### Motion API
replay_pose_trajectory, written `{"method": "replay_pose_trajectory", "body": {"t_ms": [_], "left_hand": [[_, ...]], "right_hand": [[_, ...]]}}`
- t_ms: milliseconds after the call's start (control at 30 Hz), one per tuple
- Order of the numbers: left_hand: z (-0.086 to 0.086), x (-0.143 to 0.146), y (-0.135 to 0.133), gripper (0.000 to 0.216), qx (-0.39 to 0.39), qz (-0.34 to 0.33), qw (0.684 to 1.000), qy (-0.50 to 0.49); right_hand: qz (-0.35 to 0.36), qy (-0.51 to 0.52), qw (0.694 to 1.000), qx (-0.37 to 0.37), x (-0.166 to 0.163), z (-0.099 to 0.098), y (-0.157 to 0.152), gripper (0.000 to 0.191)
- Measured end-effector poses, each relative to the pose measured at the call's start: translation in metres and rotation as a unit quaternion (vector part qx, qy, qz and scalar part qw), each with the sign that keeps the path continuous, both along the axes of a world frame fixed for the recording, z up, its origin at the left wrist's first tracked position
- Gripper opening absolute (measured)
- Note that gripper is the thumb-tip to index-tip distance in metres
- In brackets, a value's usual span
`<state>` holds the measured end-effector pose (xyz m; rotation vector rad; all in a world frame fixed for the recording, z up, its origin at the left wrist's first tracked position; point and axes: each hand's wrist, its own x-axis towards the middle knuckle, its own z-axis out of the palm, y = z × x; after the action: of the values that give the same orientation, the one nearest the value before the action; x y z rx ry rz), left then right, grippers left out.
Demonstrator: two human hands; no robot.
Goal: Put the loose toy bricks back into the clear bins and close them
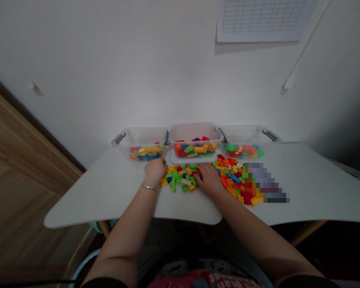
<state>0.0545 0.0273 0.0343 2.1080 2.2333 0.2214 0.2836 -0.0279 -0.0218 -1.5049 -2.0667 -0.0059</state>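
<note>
A wide spread of colourful toy building bricks lies on the white table. My left hand, a silver bracelet on its wrist, is at the left edge of this pile, just in front of the left clear bin. Its fingers are curled closed, and whatever they may hold is hidden. Palm down, my right hand rests on the middle of the pile with fingers stretched out, touching bricks. Straight behind the pile, the middle clear bin holds mixed bricks and stands on a white lid.
The right clear bin holds round and other coloured pieces. Right of the pile lies a blurred-out flat object. The table has a curved front edge and meets a wall, where a printed grid sheet hangs.
</note>
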Motion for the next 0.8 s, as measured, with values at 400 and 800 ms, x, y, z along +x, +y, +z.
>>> {"method": "replay_pose_trajectory", "body": {"t_ms": [400, 800], "left_hand": [[0.040, -0.008, -0.010, 0.023, 0.087, -0.098, 0.974, -0.187], [0.046, 0.039, 0.014, 0.021, 0.364, -0.181, 0.837, -0.366]], "right_hand": [[0.000, 0.004, 1.000, 0.002, 0.000, 0.001, 0.000, 0.038], [0.005, 0.002, 1.000, 0.005, 0.001, -0.003, 0.002, 0.039]]}}
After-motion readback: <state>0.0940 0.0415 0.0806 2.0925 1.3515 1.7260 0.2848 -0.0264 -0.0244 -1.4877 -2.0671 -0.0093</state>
